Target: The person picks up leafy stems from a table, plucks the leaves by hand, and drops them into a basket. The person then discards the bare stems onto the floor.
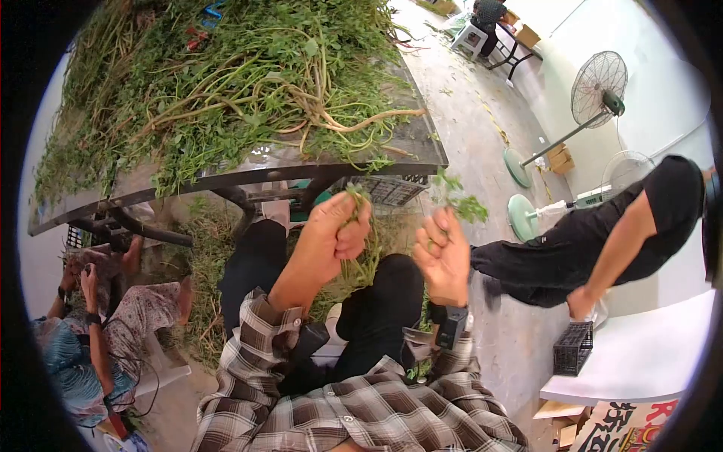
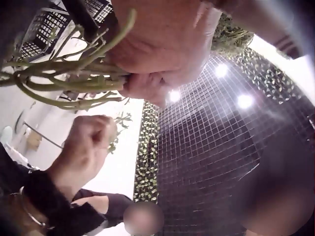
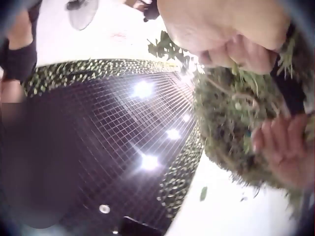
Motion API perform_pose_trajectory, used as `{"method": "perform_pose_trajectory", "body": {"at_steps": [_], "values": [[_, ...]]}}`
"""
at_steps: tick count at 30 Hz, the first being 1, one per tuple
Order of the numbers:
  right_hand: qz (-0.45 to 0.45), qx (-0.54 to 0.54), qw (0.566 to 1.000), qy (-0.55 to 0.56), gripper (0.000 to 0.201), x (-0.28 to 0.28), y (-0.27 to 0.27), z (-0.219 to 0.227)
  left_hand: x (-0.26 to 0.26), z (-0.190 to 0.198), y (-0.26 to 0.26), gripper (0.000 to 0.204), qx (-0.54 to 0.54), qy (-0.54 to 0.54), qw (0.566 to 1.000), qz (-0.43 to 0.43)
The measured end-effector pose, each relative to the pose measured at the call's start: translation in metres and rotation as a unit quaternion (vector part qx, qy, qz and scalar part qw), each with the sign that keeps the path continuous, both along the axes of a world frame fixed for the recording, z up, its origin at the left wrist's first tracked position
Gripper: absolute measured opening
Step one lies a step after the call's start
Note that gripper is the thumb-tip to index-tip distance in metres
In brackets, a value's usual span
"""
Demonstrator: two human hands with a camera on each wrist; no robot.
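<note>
- My left hand (image 1: 331, 233): fingers curled tight round a bunch (image 1: 363, 260) of green stems; thumb on top. Stems run thru the fist, tips poking out above the knuckles, rest hanging below toward my lap.
- Left wrist view: stems (image 2: 64, 81) come out sideways from under the curled fingers (image 2: 147, 86), pressed against the palm. No gap betw. fingers & stems.
- My right hand (image 1: 443, 256): fist closed, pinching a small leafy sprig (image 1: 459, 200). Sprig sticks up & out past the fingertips, leaves clear of the hand.
- Right wrist view: fingers (image 3: 236, 51) bent over; leaves (image 3: 167, 46) just beside them. Exact pinch pt hidden, can't tell which fingers clamp it.
- Hands near each other, not touching; bunch & sprig apart.
- Both held above my knees, just below the table (image 1: 422, 147) edge.
- Table carries a big heap of greens (image 1: 248, 75), roots & stems tangled.
- Crate (image 1: 388, 188) under table.
- Fan (image 1: 595, 87) on floor to the right; person in black (image 1: 602, 241) bending near it.
- Another person (image 1: 98, 324) seated at my left.
</note>
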State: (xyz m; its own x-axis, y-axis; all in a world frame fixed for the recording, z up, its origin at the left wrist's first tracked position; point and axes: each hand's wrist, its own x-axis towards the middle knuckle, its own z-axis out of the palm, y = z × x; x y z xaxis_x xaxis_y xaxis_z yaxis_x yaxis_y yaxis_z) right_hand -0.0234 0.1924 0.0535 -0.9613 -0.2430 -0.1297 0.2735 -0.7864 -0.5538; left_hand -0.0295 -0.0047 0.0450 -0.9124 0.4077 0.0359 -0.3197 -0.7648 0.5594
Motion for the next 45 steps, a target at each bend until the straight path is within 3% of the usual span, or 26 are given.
{"method": "perform_pose_trajectory", "body": {"at_steps": [1,2,3,4,5,6,8,10,11,12,14,17,19,21,22,24,27,28,30,32,34,37,40,42,44,45], "values": [[-0.058,0.115,0.992,0.005,0.024,0.009,0.012,0.000,-0.002,0.001,-0.003,0.027,0.015,-0.008,1.000,0.009],[-0.199,0.271,0.937,-0.093,0.026,0.015,0.020,-0.006,-0.004,0.002,-0.006,0.027,0.017,-0.011,1.000,0.012],[-0.184,0.346,0.919,-0.054,0.023,0.025,0.045,-0.016,-0.007,0.002,-0.009,0.027,0.021,-0.026,0.999,0.019],[-0.219,0.434,0.871,-0.067,0.020,0.034,0.058,-0.022,-0.008,0.002,-0.012,0.027,0.024,-0.043,0.998,0.026],[-0.207,0.477,0.854,-0.027,0.019,0.046,0.080,-0.034,-0.009,0.001,-0.015,0.026,0.049,-0.047,0.997,0.027],[-0.169,0.567,0.806,0.014,0.019,0.058,0.109,-0.052,-0.011,0.000,-0.017,0.026,0.049,-0.052,0.997,0.027],[-0.137,0.737,0.660,0.053,0.016,0.080,0.149,-0.084,-0.013,0.000,-0.020,0.024,0.099,-0.040,0.994,0.036],[0.036,0.848,0.522,-0.080,0.023,0.105,0.170,-0.098,-0.013,-0.001,-0.021,0.023,0.111,-0.041,0.993,0.032],[0.051,0.891,0.451,-0.019,0.028,0.119,0.195,-0.126,-0.014,-0.002,-0.022,0.023,0.127,-0.046,0.990,0.028],[0.040,0.883,0.467,-0.019,0.031,0.124,0.184,-0.116,-0.014,-0.003,-0.022,0.024,0.143,-0.052,0.988,0.026],[-0.001,0.805,0.591,-0.056,0.034,0.115,0.159,-0.094,-0.015,-0.005,-0.023,0.024,0.151,-0.055,0.987,0.016],[-0.005,0.681,0.732,0.003,0.034,0.078,0.110,-0.058,-0.016,-0.003,-0.020,0.024,0.167,-0.058,0.984,-0.001],[0.057,0.624,0.777,0.058,0.039,0.058,0.056,-0.024,-0.018,-0.007,-0.017,0.024,0.194,-0.062,0.979,-0.026],[0.138,0.641,0.720,0.227,0.048,0.044,0.010,-0.003,-0.019,-0.010,-0.015,0.024,0.204,-0.068,0.976,-0.036],[0.168,0.593,0.753,0.232,0.055,0.042,-0.010,-0.002,-0.020,-0.011,-0.015,0.024,0.217,-0.074,0.973,-0.042],[0.156,0.580,0.716,0.356,0.047,0.035,-0.035,-0.019,-0.021,-0.017,-0.016,0.025,0.230,-0.074,0.969,-0.043],[0.226,0.544,0.751,0.300,0.036,0.028,-0.046,-0.041,-0.019,-0.010,-0.015,0.029,0.210,-0.093,0.973,-0.007],[0.205,0.546,0.762,0.282,0.030,0.028,-0.046,-0.041,-0.019,-0.008,-0.015,0.032,0.178,-0.109,0.978,0.032],[0.187,0.549,0.771,0.264,0.024,0.028,-0.041,-0.041,-0.023,-0.019,-0.017,0.041,0.205,-0.046,0.978,-0.002],[0.157,0.477,0.848,0.167,0.019,0.028,-0.030,-0.043,-0.018,-0.001,-0.012,0.046,0.081,-0.093,0.991,0.054],[0.143,0.455,0.866,0.150,0.019,0.027,-0.023,-0.040,-0.018,-0.004,-0.012,0.047,0.098,-0.079,0.991,0.047],[0.044,0.321,0.931,0.167,0.022,0.023,-0.016,-0.034,-0.014,-0.001,-0.010,0.044,0.023,-0.076,0.996,0.049],[-0.007,0.285,0.944,0.165,0.021,0.019,-0.010,-0.026,-0.011,-0.003,-0.008,0.037,-0.071,-0.015,0.994,0.080],[-0.023,0.289,0.943,0.166,0.022,0.020,-0.008,-0.024,-0.008,-0.007,-0.005,0.030,-0.251,0.095,0.962,0.050],[-0.038,0.292,0.941,0.169,0.022,0.021,-0.009,-0.022,0.002,-0.003,0.009,0.025,-0.244,0.116,0.962,0.043],[-0.049,0.304,0.940,0.149,0.023,0.023,-0.010,-0.021,0.008,0.001,0.015,0.025,-0.312,0.181,0.932,0.040]]}}
